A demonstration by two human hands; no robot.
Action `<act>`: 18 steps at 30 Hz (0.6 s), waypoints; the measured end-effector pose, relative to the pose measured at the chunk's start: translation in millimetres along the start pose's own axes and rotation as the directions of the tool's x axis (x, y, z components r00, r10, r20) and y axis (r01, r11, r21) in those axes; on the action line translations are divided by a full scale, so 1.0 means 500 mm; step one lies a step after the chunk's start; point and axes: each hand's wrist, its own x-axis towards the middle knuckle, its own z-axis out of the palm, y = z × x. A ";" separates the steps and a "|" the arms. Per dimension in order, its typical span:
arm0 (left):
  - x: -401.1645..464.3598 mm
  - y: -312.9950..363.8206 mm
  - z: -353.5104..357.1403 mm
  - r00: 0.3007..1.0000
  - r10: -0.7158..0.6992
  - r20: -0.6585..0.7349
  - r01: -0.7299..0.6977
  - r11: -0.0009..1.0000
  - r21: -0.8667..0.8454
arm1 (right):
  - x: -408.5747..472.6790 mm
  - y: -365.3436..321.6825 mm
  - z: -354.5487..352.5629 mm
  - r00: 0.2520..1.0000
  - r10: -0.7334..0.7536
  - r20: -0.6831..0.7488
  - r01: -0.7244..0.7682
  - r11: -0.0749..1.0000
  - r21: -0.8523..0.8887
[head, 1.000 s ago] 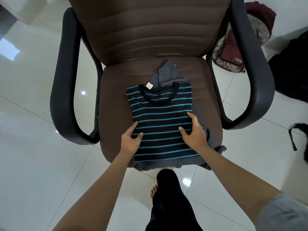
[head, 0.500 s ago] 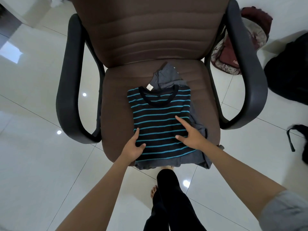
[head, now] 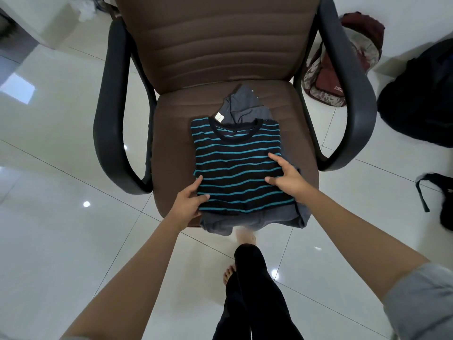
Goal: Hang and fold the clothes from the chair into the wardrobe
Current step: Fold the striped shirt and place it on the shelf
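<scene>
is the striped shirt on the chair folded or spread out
Folded: the striped shirt lies as a compact rectangle, collar on top and no sleeves showing, on a grey garment on the chair.

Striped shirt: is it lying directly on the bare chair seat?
No: the striped shirt lies on a grey garment.
</scene>
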 end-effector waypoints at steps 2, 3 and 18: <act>-0.004 -0.004 -0.010 0.998 -0.013 0.058 0.020 0.993 -0.117 | -0.008 0.012 0.001 1.000 0.004 -0.001 -0.004 1.000 0.008; -0.004 -0.004 -0.013 0.997 -0.015 0.078 0.025 0.991 -0.131 | -0.011 0.018 0.001 1.000 0.008 -0.002 -0.008 1.000 0.015; 0.050 -0.016 0.012 0.990 0.101 -0.102 -0.037 0.867 0.498 | -0.004 0.037 0.010 0.997 0.064 -0.042 -0.065 0.998 -0.009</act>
